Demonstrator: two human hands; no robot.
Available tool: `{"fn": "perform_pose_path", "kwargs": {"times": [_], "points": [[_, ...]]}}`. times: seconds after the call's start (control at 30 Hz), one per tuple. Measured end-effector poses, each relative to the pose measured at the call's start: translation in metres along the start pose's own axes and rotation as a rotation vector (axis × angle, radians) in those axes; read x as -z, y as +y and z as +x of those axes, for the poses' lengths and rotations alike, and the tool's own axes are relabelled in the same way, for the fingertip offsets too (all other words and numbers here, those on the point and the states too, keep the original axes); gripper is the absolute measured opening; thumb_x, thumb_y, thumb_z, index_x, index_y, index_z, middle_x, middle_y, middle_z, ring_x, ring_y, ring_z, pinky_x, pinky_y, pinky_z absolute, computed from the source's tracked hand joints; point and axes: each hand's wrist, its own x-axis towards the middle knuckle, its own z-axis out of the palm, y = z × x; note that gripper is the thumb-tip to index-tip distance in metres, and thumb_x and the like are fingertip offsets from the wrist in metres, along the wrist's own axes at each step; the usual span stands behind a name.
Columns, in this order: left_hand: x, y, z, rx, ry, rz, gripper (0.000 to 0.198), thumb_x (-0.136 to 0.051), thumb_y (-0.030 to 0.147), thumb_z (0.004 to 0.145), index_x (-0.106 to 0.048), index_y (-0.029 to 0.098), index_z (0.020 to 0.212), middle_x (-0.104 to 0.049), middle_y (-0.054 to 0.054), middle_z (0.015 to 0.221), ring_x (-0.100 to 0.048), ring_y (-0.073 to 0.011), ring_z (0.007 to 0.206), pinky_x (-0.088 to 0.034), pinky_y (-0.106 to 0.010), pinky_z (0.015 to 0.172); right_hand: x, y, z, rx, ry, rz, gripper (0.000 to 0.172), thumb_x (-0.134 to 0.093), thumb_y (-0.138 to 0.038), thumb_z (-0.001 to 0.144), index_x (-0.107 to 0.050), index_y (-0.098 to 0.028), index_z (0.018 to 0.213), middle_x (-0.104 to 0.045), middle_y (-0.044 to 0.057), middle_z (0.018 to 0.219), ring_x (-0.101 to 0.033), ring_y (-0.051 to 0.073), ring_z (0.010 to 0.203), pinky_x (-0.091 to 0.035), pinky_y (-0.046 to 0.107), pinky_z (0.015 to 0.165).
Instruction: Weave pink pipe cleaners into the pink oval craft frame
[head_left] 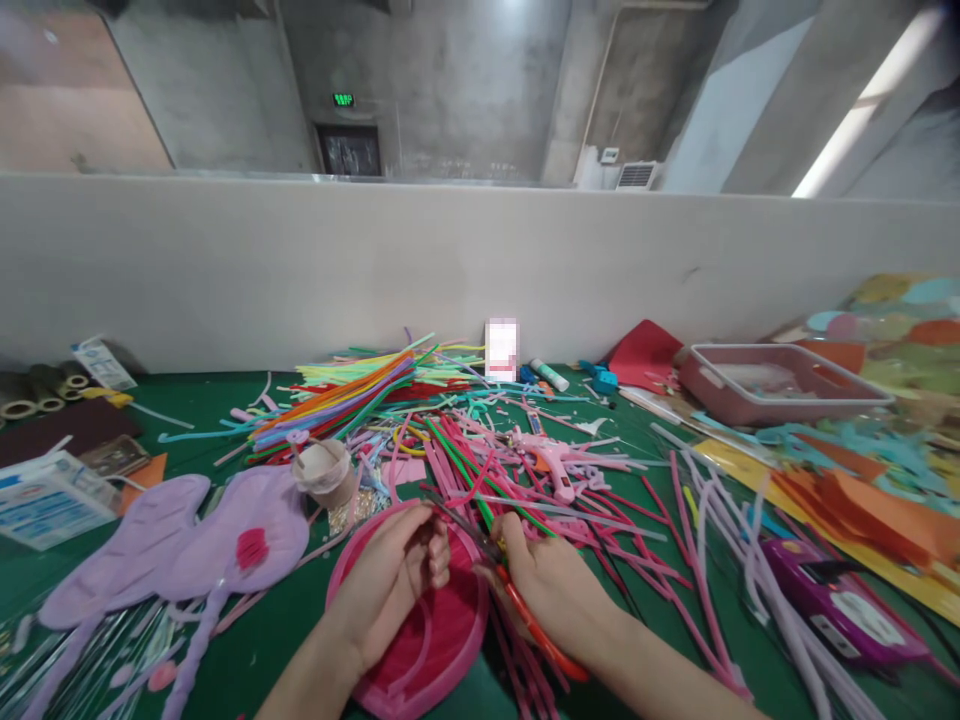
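Observation:
My right hand (536,570) is wrapped round a pair of scissors with orange handles (534,625). The blades point up and left, toward the fingertips of my left hand (397,565). That hand is closed, thumb and forefinger pinched at the blade tips; whatever sits in the pinch is too small to make out. Below both hands lies a rounded, deep pink piece (450,655) with a lighter pink fuzzy rim, partly covered by my left hand and forearm. Pink and red pipe cleaners (630,545) are strewn just beyond and to the right of the scissors.
A pink glue gun (553,465) lies among the pipe cleaners. A paper cup (324,475) and lilac butterfly-shaped pieces (187,535) are on the left. Multicoloured pipe cleaners (352,390) pile at the back. A purple device (844,605) and a pink tray (787,412) stand right.

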Motion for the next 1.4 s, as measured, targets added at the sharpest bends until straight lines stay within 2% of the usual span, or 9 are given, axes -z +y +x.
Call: {"fn": "perform_pose_path", "kwargs": {"times": [0.1, 0.17, 0.27, 0.37, 0.73, 0.9, 1.03, 1.27, 1.4], "points": [[0.001, -0.001, 0.0, -0.013, 0.023, -0.012, 0.027, -0.053, 0.023, 0.09, -0.056, 0.014, 0.065, -0.051, 0.003, 0.052, -0.046, -0.0076, 0.046, -0.038, -0.02, 0.046, -0.001, 0.003, 0.0, 0.011, -0.007, -0.011, 0.018, -0.055, -0.019, 0.088, -0.041, -0.016, 0.099, -0.068, 0.002, 0.058, -0.063, 0.02, 0.045, -0.014, 0.028, 0.044], [0.002, -0.001, 0.001, -0.021, 0.041, -0.035, 0.028, -0.053, 0.022, 0.091, -0.054, 0.016, 0.064, -0.051, 0.003, 0.052, -0.045, -0.0077, 0.046, -0.039, -0.02, 0.047, 0.0, 0.004, -0.001, 0.026, -0.003, 0.001, 0.026, -0.056, -0.016, 0.083, -0.04, -0.014, 0.104, -0.068, 0.002, 0.059, -0.064, 0.021, 0.046, -0.015, 0.028, 0.044], [0.003, 0.0, 0.003, -0.004, 0.027, -0.04, 0.029, -0.052, 0.022, 0.092, -0.056, 0.015, 0.065, -0.05, 0.003, 0.053, -0.045, -0.0073, 0.046, -0.039, -0.02, 0.047, 0.005, 0.005, -0.001, -0.003, 0.04, 0.067, 0.031, -0.055, -0.027, 0.088, -0.039, -0.012, 0.109, -0.066, 0.001, 0.056, -0.062, 0.021, 0.046, -0.017, 0.027, 0.044], [0.002, 0.0, 0.003, -0.009, 0.012, -0.033, 0.033, -0.049, 0.024, 0.094, -0.057, 0.014, 0.063, -0.049, 0.003, 0.053, -0.045, -0.0072, 0.045, -0.039, -0.021, 0.046, 0.008, 0.004, -0.002, -0.031, 0.092, 0.115, 0.029, -0.048, -0.039, 0.094, -0.04, -0.014, 0.105, -0.063, 0.0, 0.053, -0.061, 0.02, 0.044, -0.018, 0.026, 0.044], [0.0, 0.002, 0.002, -0.052, 0.025, -0.051, 0.026, -0.052, 0.028, 0.09, -0.057, 0.015, 0.068, -0.049, 0.004, 0.055, -0.046, -0.0082, 0.046, -0.04, -0.021, 0.046, 0.005, -0.002, -0.002, -0.032, 0.133, 0.17, 0.031, -0.038, -0.047, 0.097, -0.04, -0.016, 0.101, -0.067, 0.002, 0.059, -0.063, 0.019, 0.047, -0.021, 0.027, 0.044], [-0.004, 0.001, -0.001, -0.149, 0.051, 0.133, 0.033, -0.069, 0.044, 0.078, -0.052, 0.018, 0.068, -0.046, 0.007, 0.055, -0.045, -0.0081, 0.048, -0.039, -0.02, 0.046, 0.004, -0.002, -0.002, -0.024, 0.152, 0.137, 0.032, -0.038, -0.048, 0.097, -0.04, -0.016, 0.1, -0.066, 0.001, 0.057, -0.062, 0.02, 0.045, -0.02, 0.027, 0.044], [-0.004, 0.001, -0.003, -0.186, 0.052, 0.352, 0.03, -0.069, 0.041, 0.076, -0.051, 0.018, 0.07, -0.048, 0.007, 0.054, -0.043, -0.0079, 0.049, -0.037, -0.018, 0.047, 0.006, -0.004, -0.003, -0.027, 0.123, 0.143, 0.033, -0.041, -0.048, 0.096, -0.04, -0.015, 0.101, -0.066, 0.001, 0.057, -0.063, 0.021, 0.045, -0.02, 0.027, 0.043], [-0.004, 0.002, -0.005, -0.328, 0.04, 0.525, 0.021, -0.061, 0.034, 0.081, -0.049, 0.02, 0.071, -0.05, 0.006, 0.056, -0.042, -0.0088, 0.051, -0.035, -0.019, 0.049, 0.022, 0.009, -0.004, -0.372, -0.027, 0.151, 0.027, -0.049, -0.037, 0.093, -0.039, -0.016, 0.105, -0.069, 0.006, 0.065, -0.07, 0.027, 0.06, -0.025, 0.026, 0.046], [-0.006, 0.003, -0.007, -0.397, 0.039, 0.572, 0.02, -0.063, 0.035, 0.081, -0.051, 0.02, 0.074, -0.05, 0.006, 0.057, -0.042, -0.0088, 0.051, -0.034, -0.019, 0.049, 0.022, 0.019, -0.014, -0.433, -0.151, 0.004, 0.035, -0.056, -0.027, 0.088, -0.039, -0.012, 0.116, -0.071, 0.01, 0.071, -0.071, 0.029, 0.061, -0.018, 0.028, 0.044]]}}
